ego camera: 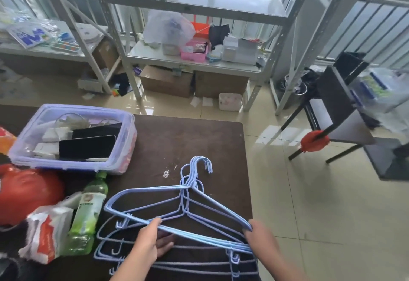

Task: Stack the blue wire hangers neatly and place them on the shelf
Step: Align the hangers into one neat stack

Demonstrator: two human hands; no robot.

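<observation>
A bunch of blue wire hangers (188, 194) is raised slightly over the dark brown table (177, 139), hooks pointing away from me. My left hand (147, 239) pinches the bunch's bottom bars near their middle. My right hand (257, 235) grips the bunch's right corner. Several more blue hangers (177, 265) lie flat on the table under my hands, partly hidden by my arms. The grey metal shelf (194, 58) stands across the floor beyond the table.
A clear plastic bin (73, 139) with tablets and boxes sits at the table's left. A green bottle (88, 212), a red bag (26, 192) and a snack packet (47, 232) crowd the near left. Cardboard boxes (166, 80) sit under the shelf. A black chair (340, 112) stands right.
</observation>
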